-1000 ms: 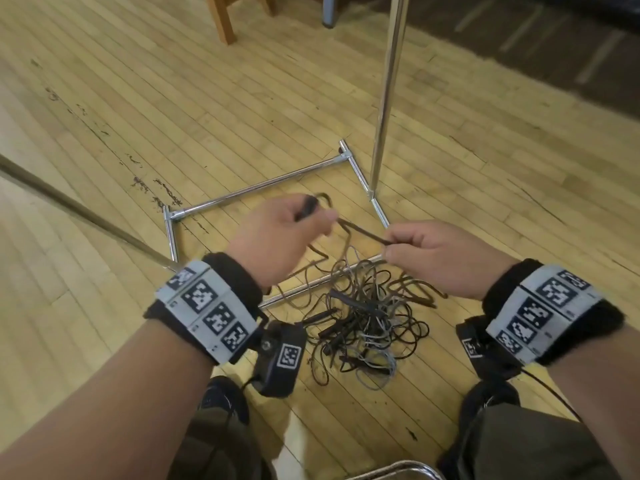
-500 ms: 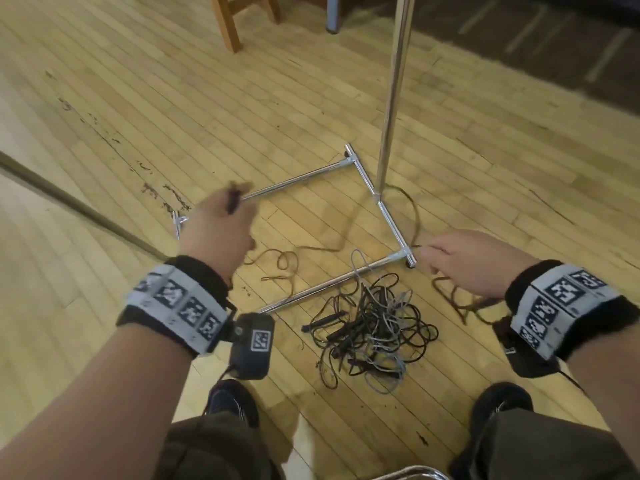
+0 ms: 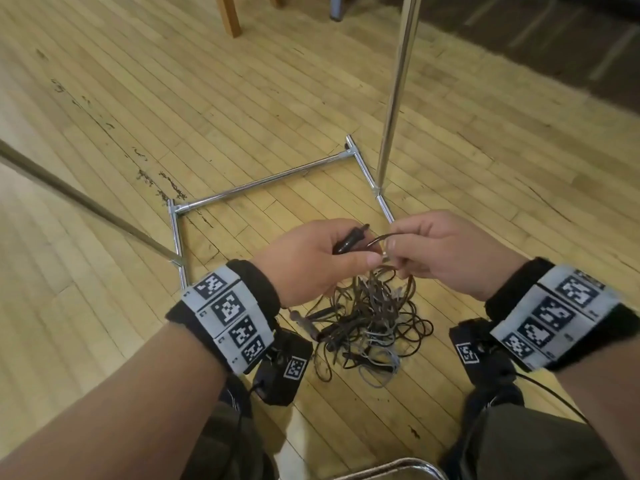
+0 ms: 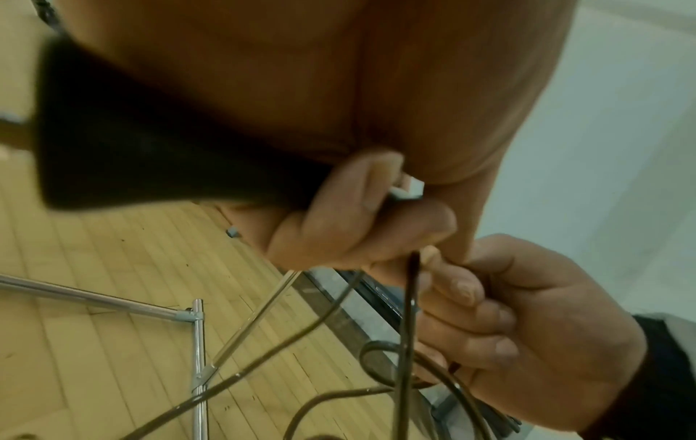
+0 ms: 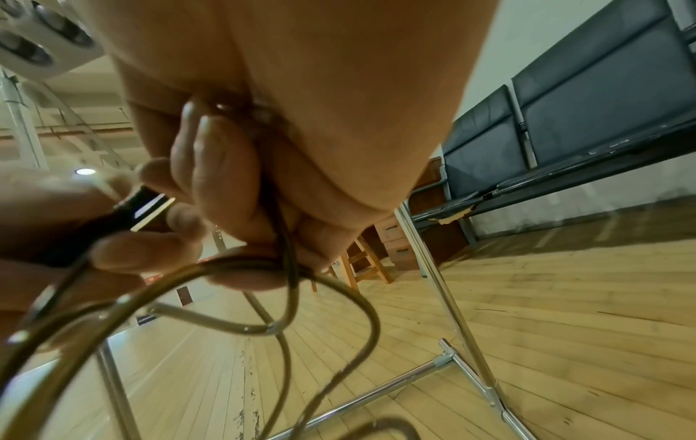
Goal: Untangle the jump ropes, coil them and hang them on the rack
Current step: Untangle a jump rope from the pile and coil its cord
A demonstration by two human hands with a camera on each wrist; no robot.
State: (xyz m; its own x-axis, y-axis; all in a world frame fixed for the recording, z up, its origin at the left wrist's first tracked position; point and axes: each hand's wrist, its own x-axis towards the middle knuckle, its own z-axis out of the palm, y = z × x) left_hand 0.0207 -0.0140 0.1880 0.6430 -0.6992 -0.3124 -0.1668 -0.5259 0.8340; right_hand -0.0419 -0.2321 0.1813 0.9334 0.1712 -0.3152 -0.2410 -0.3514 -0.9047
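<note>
A tangle of dark and grey jump ropes lies on the wooden floor inside the chrome rack's base. My left hand grips a black rope handle, seen from the right wrist as a glossy black handle. My right hand meets it above the pile and holds loops of the dark cord in its curled fingers. The cord hangs down from both hands toward the pile. The rack's upright pole rises just beyond my hands.
A wooden chair leg stands at the back. Black padded seats line the wall to the right. A dark bar slants across the floor at left. A chrome tube curves at the bottom edge, between my knees.
Half a second ago my hands were spread wide, stretching the rope. They have come back together above the pile, the right hand gathering a loop of cord beside the handle.
</note>
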